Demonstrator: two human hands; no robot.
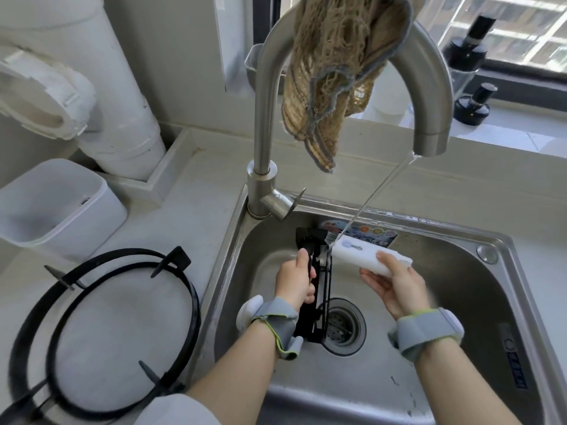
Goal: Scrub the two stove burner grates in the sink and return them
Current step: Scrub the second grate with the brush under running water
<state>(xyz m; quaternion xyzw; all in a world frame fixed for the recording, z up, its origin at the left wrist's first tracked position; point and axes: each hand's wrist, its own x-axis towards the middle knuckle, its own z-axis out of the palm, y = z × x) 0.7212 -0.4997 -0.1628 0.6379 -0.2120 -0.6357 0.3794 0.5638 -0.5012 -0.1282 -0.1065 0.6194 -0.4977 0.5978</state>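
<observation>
L hand [295,282] fingers wrapped tight round black grate [316,289], stood on edge in sink [460,302]. R hand [395,286] grips white sponge [359,256] w/ thumb on top, under tap stream. 2nd grate [101,326] lies flat on counter, left.

I count two black burner grates: one [104,329] flat on the surface, one [316,289] on edge in the sink. One white sponge [365,259], one steel faucet [352,96], one netted cloth [334,72], one white tub [55,204], two dark bottles [469,47] [474,104], two wrist straps [277,325] [426,332].
</observation>
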